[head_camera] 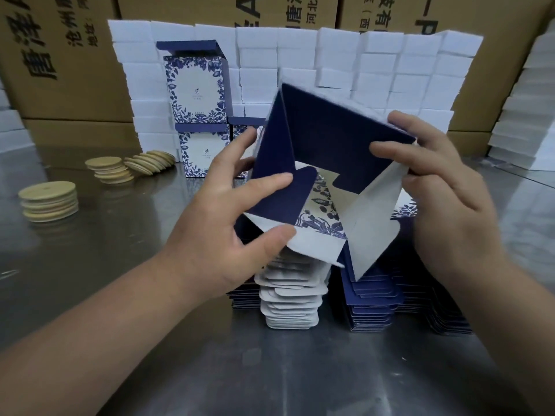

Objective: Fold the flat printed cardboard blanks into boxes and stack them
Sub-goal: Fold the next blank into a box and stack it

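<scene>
I hold a half-opened cardboard blank (327,139), navy inside and white with blue floral print outside, tilted above the table centre. My left hand (222,223) grips its left wall, with the thumb pressing a navy flap inward. My right hand (441,187) grips its right wall and upper corner. Beneath it lies a pile of flat blanks (300,298), partly hidden by the held blank. Folded boxes (196,85) stand two high at the back left, with another box beside them mostly hidden behind my left hand.
Several stacks of round wooden discs (49,201) sit on the steel table (120,250) at the left. A wall of white foam blocks (375,64) runs along the back, with more at the right edge. Large brown cartons (60,55) stand behind.
</scene>
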